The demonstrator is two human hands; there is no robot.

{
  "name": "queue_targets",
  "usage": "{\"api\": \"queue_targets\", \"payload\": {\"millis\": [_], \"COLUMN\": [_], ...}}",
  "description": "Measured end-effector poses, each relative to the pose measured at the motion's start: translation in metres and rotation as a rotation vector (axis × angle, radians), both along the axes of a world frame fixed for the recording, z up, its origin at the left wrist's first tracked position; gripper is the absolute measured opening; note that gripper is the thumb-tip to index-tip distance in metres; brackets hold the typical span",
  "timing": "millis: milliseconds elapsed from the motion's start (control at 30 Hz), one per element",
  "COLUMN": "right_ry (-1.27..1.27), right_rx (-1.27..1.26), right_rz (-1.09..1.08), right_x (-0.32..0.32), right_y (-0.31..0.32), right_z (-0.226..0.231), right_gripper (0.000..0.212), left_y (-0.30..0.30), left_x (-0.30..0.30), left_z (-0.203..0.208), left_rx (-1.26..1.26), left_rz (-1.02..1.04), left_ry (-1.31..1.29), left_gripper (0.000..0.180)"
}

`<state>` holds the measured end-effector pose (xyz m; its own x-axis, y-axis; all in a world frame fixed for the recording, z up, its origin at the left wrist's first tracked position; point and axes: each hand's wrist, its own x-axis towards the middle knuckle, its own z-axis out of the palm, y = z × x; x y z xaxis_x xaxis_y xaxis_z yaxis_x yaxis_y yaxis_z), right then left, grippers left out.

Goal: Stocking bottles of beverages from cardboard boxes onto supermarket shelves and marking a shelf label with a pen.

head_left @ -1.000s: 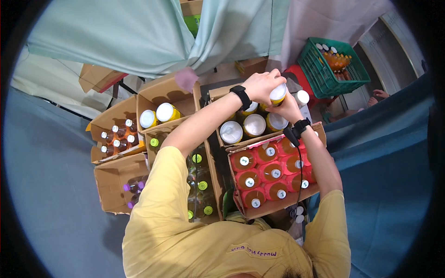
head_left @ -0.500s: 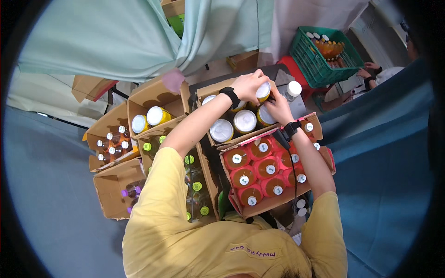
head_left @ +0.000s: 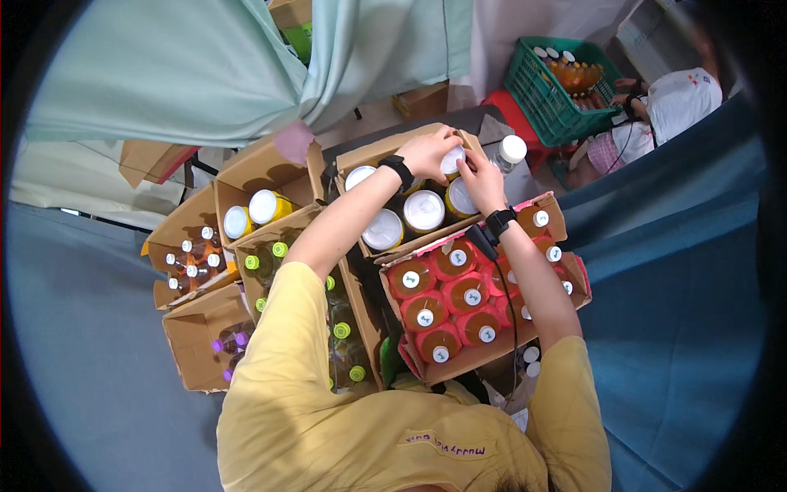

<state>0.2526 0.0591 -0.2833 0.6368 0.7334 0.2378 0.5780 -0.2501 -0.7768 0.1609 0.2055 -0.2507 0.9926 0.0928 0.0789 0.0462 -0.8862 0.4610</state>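
Left hand (head_left: 430,157) and right hand (head_left: 485,182) both partly closed, fingers curled about opposite sides of one white-lidded cylindrical canister (head_left: 452,159); undersides hidden. Canister sits at the far right of an open brown cardboard box (head_left: 385,148) among similar canisters. Nearer: pink-wrapped, white-capped bottles (head_left: 425,318). Left: green-capped clear plastic bottles (head_left: 342,330). Clear white-capped bottle (head_left: 513,149) just right of the box.
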Motion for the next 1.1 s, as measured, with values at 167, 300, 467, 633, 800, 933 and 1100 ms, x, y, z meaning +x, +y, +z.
{"api": "queue_targets", "payload": {"millis": [167,300,467,633,800,933,1100], "right_ry": [-0.099,-0.174,-0.236,-0.213,-0.139,-0.146,-0.023], "right_rx": [-0.106,-0.15,-0.197,-0.361,-0.176,-0.004,0.07], "right_rz": [-0.005,-0.036,-0.028,0.057,0.313,0.278,0.23], "right_x": [-0.004,-0.005,-0.005,-0.004,-0.008,-0.037,-0.095], "right_y": [0.001,0.002,0.0,0.003,-0.03,-0.088,-0.189], "right_z": [0.002,-0.002,0.001,0.001,0.008,0.02,0.061], "right_gripper": [0.026,0.025,0.027,0.033,0.043,0.043,0.034], "left_y": [0.0,0.001,-0.001,0.01,-0.006,-0.038,-0.124], "left_x": [0.0,0.003,0.006,0.002,-0.021,-0.069,-0.154], "left_z": [-0.008,-0.017,-0.022,-0.025,0.006,0.034,0.104], "left_rx": [-0.017,-0.031,-0.023,-0.02,0.008,-0.061,-0.085], "left_rz": [0.012,0.015,0.011,-0.013,0.0,-0.012,0.092], "left_ry": [0.04,0.044,0.019,0.043,0.148,0.257,0.264], "left_gripper": [0.078,0.076,0.077,0.082,0.068,0.059,0.056]}}
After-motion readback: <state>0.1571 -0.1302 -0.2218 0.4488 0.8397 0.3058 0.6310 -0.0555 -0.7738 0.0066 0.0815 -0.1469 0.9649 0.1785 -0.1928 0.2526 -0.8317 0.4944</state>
